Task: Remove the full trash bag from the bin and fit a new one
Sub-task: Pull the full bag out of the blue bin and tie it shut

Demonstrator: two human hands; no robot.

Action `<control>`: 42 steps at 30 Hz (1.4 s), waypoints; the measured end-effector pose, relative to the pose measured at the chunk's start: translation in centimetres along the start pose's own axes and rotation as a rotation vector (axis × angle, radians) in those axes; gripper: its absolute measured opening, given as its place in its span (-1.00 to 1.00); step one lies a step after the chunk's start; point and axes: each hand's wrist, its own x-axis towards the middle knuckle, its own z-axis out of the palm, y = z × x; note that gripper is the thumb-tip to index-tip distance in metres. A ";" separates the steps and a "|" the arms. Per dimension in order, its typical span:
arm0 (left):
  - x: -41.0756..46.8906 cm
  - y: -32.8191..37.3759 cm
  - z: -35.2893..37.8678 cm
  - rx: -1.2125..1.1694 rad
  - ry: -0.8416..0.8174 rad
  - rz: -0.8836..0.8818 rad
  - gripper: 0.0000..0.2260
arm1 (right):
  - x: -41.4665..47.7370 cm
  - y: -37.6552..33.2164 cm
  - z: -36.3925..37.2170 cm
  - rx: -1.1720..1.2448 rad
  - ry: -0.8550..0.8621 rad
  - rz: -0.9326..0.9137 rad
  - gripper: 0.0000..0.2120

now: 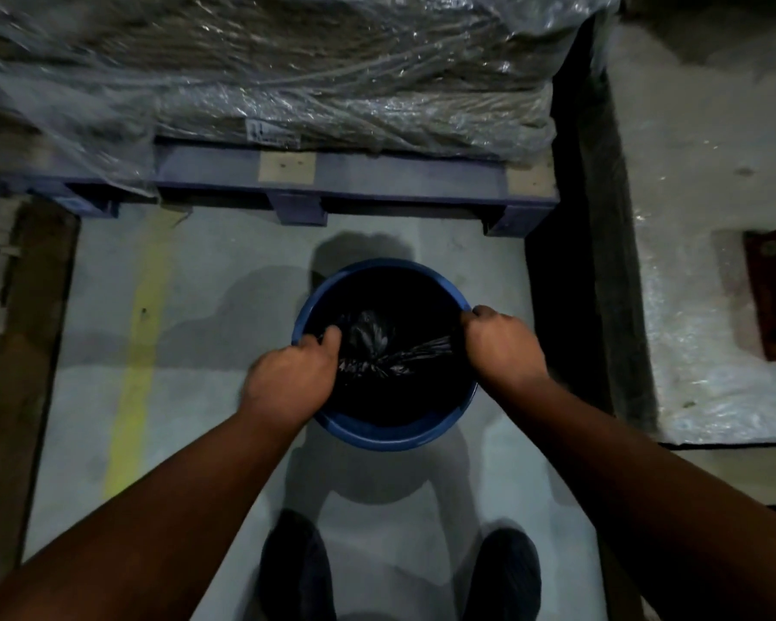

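A round blue bin (379,437) stands on the grey floor just ahead of my feet. Inside it lies a black trash bag (379,351), its shiny plastic stretched in taut folds between my hands. My left hand (290,380) is at the bin's left rim, fingers curled into the bag's edge. At the right rim my right hand (502,345) grips the bag's other edge, knuckles up. The bin's inside is too dark to show what the bag holds.
A blue wooden pallet (332,179) stacked with plastic-wrapped goods (265,69) blocks the space beyond the bin. A yellow floor line (142,333) runs at left beside a wooden pallet (23,351). Right of the bin stand a dark gap and a white wrapped load (708,284).
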 end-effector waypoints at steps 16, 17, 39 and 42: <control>3.8 0.6 -2.9 -0.821 -0.341 -0.277 -0.25 | 0.0 -5.4 2.2 0.730 -0.366 0.382 -0.04; 4.5 0.7 -2.6 -0.891 -0.395 -0.300 -0.24 | 0.3 -5.9 3.4 0.726 -0.425 0.411 0.05; 7.1 1.0 -9.0 -1.026 -0.323 -0.564 -0.70 | -1.5 -5.3 -4.1 1.058 -0.251 0.645 -0.41; 5.2 0.3 -13.4 -1.152 -0.240 -0.553 -0.63 | -3.7 -5.1 -7.8 1.078 -0.151 0.660 -0.27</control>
